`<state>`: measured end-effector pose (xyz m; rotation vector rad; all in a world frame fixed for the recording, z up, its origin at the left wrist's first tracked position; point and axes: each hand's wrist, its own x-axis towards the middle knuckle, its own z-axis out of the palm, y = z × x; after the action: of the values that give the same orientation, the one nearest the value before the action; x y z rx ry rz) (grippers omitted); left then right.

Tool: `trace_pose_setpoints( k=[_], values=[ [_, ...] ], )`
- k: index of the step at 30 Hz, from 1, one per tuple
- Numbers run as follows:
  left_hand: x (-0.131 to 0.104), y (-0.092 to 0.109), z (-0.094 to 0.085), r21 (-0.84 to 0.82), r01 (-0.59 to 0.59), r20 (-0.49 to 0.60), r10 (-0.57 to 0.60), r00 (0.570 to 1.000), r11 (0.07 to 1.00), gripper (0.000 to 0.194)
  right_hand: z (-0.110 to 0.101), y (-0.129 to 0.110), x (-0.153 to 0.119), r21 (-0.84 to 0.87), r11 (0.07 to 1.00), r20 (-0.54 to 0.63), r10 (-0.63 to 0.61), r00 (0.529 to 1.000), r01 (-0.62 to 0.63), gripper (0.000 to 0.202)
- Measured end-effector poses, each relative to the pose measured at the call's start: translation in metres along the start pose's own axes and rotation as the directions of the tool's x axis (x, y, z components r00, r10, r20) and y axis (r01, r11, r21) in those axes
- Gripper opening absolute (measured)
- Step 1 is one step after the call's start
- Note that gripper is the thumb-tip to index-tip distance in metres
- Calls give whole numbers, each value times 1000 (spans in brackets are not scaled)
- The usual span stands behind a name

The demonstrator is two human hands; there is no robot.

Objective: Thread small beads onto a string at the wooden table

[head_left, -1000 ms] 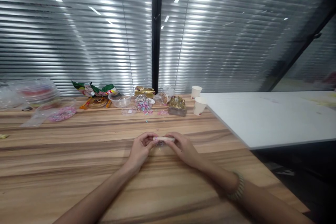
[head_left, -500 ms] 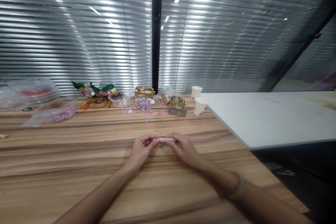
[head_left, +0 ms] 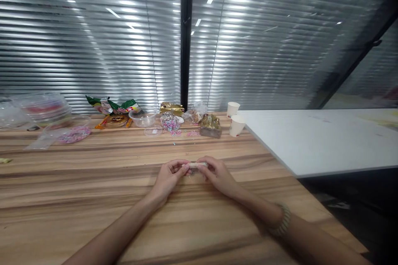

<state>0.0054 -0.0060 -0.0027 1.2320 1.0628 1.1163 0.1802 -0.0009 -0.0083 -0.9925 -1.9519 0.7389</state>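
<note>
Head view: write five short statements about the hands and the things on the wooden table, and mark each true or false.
1. Both the left hand and the right hand pinch one small pale object between them. True.
2. The hands are lifted high above the wooden table. False: they sit low, just over its surface.
3. Two paper cups stand at the far edge beside the white table. True.
4. The right wrist wears a bracelet. True.
5. The clear bowl lies between the two hands. False: it stands far back, among the snack packets.
</note>
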Motion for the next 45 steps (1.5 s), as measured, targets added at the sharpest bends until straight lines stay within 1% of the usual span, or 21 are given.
trace_pose_setpoints(
  k=[8, 15, 21, 31, 39, 45],
  values=[
    [1, -2, -1, -16, 11, 8, -11, 1000, 1000, 26, -1, 0, 0, -27, 1000, -14, -2, 1000, 2, 21],
    [1, 0, 0, 10, 1, -19, 0, 1000, 1000, 26, -1, 0, -1, -46, 999, -5, -26, 1000, 26, 23],
    [2, -1, -1, 61, -41, 10, 40, 999, 997, 26, 0, 0, -1, -5, 1000, 20, -11, 1000, 11, 26],
    [2, -1, -3, 93, -62, 41, 58, 997, 994, 22, -1, -2, -1, 10, 1000, 43, -21, 999, 20, 25],
    [3, -4, -2, 81, -63, 24, 61, 998, 995, 29, 0, 1, 0, 30, 999, 36, 16, 999, -17, 26],
    [2, -4, -3, 69, -64, 26, 63, 998, 996, 28, 1, 0, 0, 48, 997, 44, 53, 998, -55, 27]
  ],
)
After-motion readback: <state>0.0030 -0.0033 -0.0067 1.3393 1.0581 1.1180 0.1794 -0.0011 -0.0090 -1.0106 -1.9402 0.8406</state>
